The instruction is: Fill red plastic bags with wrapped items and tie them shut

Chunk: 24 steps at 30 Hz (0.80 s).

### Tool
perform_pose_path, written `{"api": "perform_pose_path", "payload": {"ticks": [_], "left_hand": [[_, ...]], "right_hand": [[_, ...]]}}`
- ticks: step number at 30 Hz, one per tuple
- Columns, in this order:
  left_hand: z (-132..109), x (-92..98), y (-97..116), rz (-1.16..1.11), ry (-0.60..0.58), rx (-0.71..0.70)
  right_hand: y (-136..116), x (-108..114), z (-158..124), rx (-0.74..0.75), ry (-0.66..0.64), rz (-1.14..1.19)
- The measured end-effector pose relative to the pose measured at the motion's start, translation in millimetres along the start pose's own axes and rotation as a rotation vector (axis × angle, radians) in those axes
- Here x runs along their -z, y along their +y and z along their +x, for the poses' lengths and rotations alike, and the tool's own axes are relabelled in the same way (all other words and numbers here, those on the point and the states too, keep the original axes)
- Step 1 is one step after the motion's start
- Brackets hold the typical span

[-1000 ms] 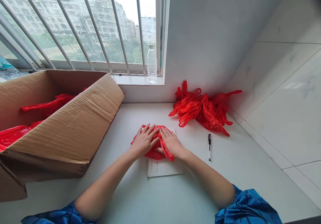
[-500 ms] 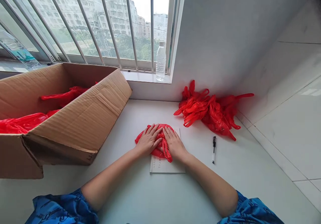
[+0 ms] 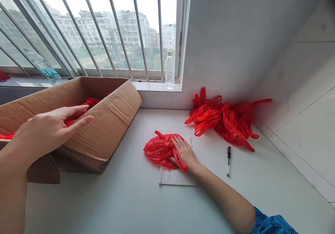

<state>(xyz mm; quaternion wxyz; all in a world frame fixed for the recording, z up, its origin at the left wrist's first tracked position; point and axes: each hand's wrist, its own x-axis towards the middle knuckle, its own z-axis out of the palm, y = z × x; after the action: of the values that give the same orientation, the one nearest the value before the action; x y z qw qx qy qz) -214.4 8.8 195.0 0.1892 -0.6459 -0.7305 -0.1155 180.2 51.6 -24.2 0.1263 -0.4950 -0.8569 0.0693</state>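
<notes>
My right hand [image 3: 184, 153] lies on a crumpled red plastic bag [image 3: 159, 150], pressing it down with its handle strap running past the fingers. The bag rests on a white sheet of printed paper [image 3: 178, 178], which shows below it. My left hand [image 3: 49, 127] hangs open with fingers apart, holding nothing, above the near wall of a cardboard box [image 3: 104, 131]. Red plastic bags [image 3: 90, 103] lie in the box, partly hidden by that wall and my left hand.
A heap of red plastic bags [image 3: 222, 120] lies against the wall on the white counter [image 3: 131, 202]. A black-and-white pen [image 3: 229, 160] lies to its front. A plastic water bottle [image 3: 170, 70] stands on the barred window's sill.
My left hand has lifted off the bag and moved left over the box. The bag now lies more open and spread, with my right hand still on it. The view has shifted slightly.
</notes>
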Motion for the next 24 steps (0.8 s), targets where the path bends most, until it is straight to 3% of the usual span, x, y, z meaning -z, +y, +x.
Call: {"api": "perform_pose_path", "payload": {"ticks": [1, 3, 8, 12, 17, 22, 24], "left_hand": [[-1, -0.8, -3, 0.008, -0.082, -0.007], [-4, 0.3, 0, 0.034, -0.135, -0.028], [-22, 11.3, 19, 0.055, -0.081, -0.114], [-37, 8.1, 20, -0.008, 0.024, -0.243], [-50, 11.5, 24, -0.045, 0.013, -0.306], [-54, 38.6, 70, -0.173, 0.165, -0.613], [-55, 48.8, 97, -0.309, 0.062, -0.797]], "right_hand": [[0, 2, 0, -0.001, -0.007, 0.010], [0, 8, -1, 0.002, -0.022, 0.040], [-2, 27, -1, 0.011, 0.004, 0.176], [-6, 42, 1, 0.020, 0.077, 0.240], [-14, 81, -5, 0.055, 0.059, 0.447], [-40, 129, -22, 0.150, 0.077, 0.556], [-57, 139, -28, 0.249, 0.164, 0.533]]}}
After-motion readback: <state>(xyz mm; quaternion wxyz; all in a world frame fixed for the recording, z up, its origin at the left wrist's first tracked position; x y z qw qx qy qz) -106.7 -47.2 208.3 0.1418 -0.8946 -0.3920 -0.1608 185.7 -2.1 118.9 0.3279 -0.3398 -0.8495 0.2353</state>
